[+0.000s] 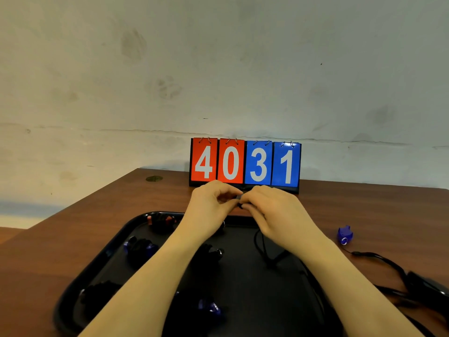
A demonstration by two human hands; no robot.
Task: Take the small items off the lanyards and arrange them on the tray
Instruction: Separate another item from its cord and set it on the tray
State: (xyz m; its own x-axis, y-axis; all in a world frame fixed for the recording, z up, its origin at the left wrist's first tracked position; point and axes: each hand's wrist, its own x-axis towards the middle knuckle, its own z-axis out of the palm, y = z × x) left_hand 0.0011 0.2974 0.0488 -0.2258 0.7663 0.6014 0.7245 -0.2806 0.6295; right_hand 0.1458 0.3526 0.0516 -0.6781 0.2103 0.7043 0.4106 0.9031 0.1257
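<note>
Pinching together above the far rim of the tray (136,221), the left hand (213,203) and right hand (269,205) meet fingertip to fingertip on a small dark item (239,198), probably a clip at the end of a lanyard cord (261,244). That cord hangs from the right hand toward the person, onto the tray. A blue item (344,235) lies on the bench (121,198), nearer the right hand.

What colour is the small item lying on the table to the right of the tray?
Blue. The small item shows in the head view, on the wooden table.
</note>
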